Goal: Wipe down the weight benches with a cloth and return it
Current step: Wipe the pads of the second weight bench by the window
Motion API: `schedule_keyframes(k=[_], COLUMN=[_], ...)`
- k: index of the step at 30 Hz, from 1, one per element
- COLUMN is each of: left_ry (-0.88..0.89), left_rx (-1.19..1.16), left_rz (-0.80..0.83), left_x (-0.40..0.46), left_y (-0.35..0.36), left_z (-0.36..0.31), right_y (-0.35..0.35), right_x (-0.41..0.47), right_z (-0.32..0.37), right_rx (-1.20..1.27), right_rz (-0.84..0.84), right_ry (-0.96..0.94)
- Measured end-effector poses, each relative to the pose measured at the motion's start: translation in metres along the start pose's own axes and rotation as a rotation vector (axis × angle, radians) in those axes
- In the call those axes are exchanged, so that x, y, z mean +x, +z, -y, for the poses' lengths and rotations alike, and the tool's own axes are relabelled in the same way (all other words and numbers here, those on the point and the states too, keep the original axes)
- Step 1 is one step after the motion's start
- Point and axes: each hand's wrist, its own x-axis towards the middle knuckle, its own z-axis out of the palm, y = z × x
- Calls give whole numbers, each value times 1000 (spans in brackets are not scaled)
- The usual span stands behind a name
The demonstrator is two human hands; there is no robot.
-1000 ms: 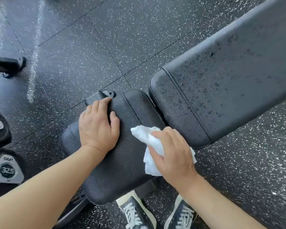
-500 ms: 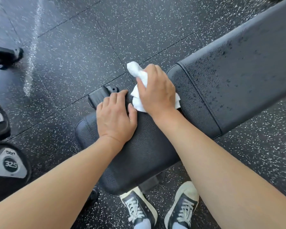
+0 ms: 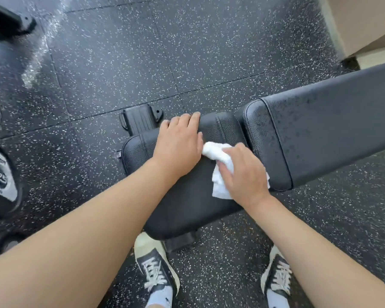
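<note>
A black padded weight bench lies across the view. Its short seat pad (image 3: pixel 187 205) is under both hands, and its long back pad (image 3: pixel 325 134), speckled with dark droplets, runs off to the right. My left hand (image 3: pixel 178 145) rests flat on the seat pad's far half, fingers over the far edge. My right hand (image 3: pixel 242 174) presses a crumpled white cloth (image 3: pixel 218 174) onto the seat pad near the gap between the pads. Most of the cloth is hidden under that hand.
Black speckled rubber floor tiles (image 3: pixel 142 63) surround the bench. Dumbbell heads, one marked 32.5 (image 3: pixel 0 176), sit at the left edge. A black bench foot (image 3: pixel 140 121) sticks out beyond the seat. My two sneakers (image 3: pixel 156 270) stand below the bench. A beige wall base (image 3: pixel 365 25) is top right.
My right hand has dragged the cloth from the seat pad's far edge back toward me, to the pad's middle. The left hand stays flat on the seat pad.
</note>
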Motion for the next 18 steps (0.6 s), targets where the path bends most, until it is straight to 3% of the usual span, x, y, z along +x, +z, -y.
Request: schedule_keyframes(k=[2, 7, 12, 15, 18], left_ry=[24, -222, -347, -364, -410], left_rx=[6, 7, -4, -12, -9], left_rz=[3, -59, 2, 15, 12], left_x=[-13, -102, -138, -143, -137], left_y=[-5, -7, -5, -7, -5], left_z=[21, 52, 30, 12, -1], right_y=[6, 36, 39, 20, -4], right_x=[39, 91, 11, -41, -38], right_z=[9, 70, 84, 36, -19], right_rx=[25, -18, 55, 55, 53], right_rz=[-42, -41, 50, 172, 256], right_ry=[32, -1, -322, -585, -748])
